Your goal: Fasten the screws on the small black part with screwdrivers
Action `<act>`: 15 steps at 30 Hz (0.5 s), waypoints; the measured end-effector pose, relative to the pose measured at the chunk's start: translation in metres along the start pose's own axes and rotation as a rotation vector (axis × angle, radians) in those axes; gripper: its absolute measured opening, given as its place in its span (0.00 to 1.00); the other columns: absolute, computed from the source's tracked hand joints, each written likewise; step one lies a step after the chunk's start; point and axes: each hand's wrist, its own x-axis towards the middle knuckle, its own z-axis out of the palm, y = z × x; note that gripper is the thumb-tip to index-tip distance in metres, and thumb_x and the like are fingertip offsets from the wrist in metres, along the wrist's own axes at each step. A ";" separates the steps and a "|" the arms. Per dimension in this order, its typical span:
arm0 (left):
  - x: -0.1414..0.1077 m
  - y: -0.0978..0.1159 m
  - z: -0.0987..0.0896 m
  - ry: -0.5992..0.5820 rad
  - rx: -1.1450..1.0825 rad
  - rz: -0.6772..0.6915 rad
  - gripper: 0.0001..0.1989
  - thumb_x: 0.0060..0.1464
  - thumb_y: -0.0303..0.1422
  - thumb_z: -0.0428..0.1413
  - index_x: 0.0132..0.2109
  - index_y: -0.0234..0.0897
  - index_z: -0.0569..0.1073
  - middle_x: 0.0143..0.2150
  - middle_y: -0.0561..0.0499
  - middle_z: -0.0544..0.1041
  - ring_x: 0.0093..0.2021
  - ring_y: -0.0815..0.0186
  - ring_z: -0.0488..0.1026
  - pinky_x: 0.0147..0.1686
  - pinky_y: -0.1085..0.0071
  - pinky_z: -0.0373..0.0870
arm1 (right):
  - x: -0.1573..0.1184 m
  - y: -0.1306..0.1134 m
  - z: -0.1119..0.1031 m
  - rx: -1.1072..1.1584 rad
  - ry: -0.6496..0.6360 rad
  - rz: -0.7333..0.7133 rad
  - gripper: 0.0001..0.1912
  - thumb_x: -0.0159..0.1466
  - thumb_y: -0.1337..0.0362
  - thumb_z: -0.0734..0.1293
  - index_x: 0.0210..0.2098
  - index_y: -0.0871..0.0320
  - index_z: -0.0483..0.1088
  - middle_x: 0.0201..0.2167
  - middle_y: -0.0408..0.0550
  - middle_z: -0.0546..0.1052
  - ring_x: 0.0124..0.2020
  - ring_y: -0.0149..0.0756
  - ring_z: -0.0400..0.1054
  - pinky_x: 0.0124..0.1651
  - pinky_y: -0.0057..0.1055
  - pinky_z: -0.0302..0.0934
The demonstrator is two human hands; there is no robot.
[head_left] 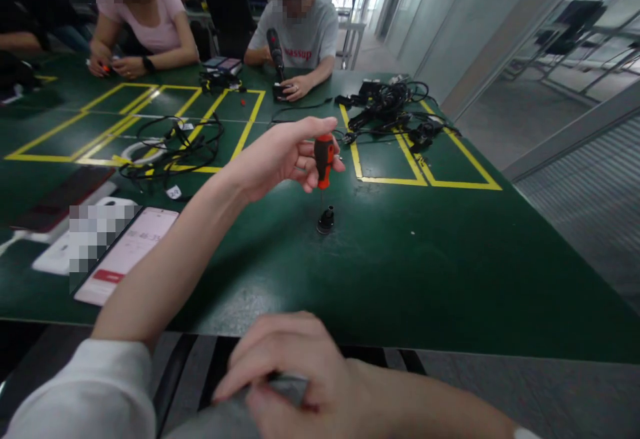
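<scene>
My left hand (285,155) reaches over the green table, its fingers closed around the red and black handle of a screwdriver (324,160). The screwdriver stands upright, and its thin shaft points down at a small black part (326,220) on the tabletop. Whether the tip touches that part, I cannot tell. Low in front of me, below the table edge, my right hand (305,372) is curled with its fingers bent together over grey cloth. What it holds, if anything, is hidden.
Phones, one a pink-screened phone (130,252), lie at the left. Beyond are a loose cable coil (175,149), yellow tape rectangles and a black cable heap (385,109). Across the table a co-worker in grey holds a black tool (275,55); another in pink sits farther left.
</scene>
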 end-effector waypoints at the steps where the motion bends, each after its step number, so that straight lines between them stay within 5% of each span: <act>1: 0.000 -0.001 0.000 -0.009 -0.021 -0.007 0.17 0.66 0.41 0.52 0.36 0.32 0.73 0.33 0.47 0.80 0.22 0.72 0.71 0.24 0.75 0.70 | 0.002 0.016 -0.018 -0.025 0.081 -0.002 0.12 0.67 0.72 0.62 0.44 0.55 0.75 0.33 0.47 0.80 0.33 0.33 0.75 0.36 0.27 0.71; 4: 0.000 -0.005 -0.003 -0.049 -0.059 -0.022 0.13 0.63 0.40 0.53 0.37 0.33 0.73 0.34 0.48 0.80 0.21 0.72 0.71 0.24 0.74 0.72 | -0.001 0.059 -0.077 -0.235 0.320 0.069 0.10 0.65 0.74 0.64 0.38 0.53 0.73 0.29 0.44 0.76 0.29 0.34 0.70 0.32 0.31 0.67; 7: -0.001 -0.008 -0.004 -0.054 -0.042 0.020 0.11 0.60 0.39 0.60 0.42 0.34 0.74 0.34 0.51 0.79 0.23 0.73 0.71 0.24 0.76 0.72 | -0.002 0.094 -0.123 -0.370 0.425 0.269 0.11 0.63 0.68 0.70 0.45 0.53 0.71 0.34 0.44 0.74 0.29 0.34 0.68 0.32 0.32 0.67; 9: -0.003 -0.009 -0.005 -0.030 0.005 0.048 0.13 0.59 0.39 0.62 0.46 0.35 0.77 0.36 0.51 0.78 0.24 0.73 0.70 0.22 0.77 0.69 | 0.003 0.113 -0.139 -0.364 0.310 0.386 0.18 0.62 0.63 0.73 0.51 0.54 0.71 0.34 0.43 0.74 0.31 0.36 0.70 0.35 0.34 0.69; 12: -0.005 -0.009 -0.003 -0.028 0.045 0.070 0.15 0.58 0.40 0.64 0.47 0.34 0.80 0.37 0.51 0.77 0.27 0.74 0.69 0.21 0.79 0.65 | 0.011 0.134 -0.142 -0.377 0.079 0.425 0.13 0.62 0.60 0.74 0.45 0.56 0.73 0.34 0.44 0.77 0.31 0.37 0.71 0.37 0.35 0.68; 15: -0.008 -0.010 0.002 -0.047 0.066 0.079 0.14 0.56 0.40 0.65 0.41 0.33 0.80 0.34 0.52 0.77 0.26 0.76 0.67 0.22 0.79 0.64 | 0.011 0.142 -0.138 -0.384 0.044 0.416 0.12 0.65 0.61 0.72 0.46 0.57 0.73 0.31 0.43 0.77 0.30 0.36 0.72 0.36 0.35 0.69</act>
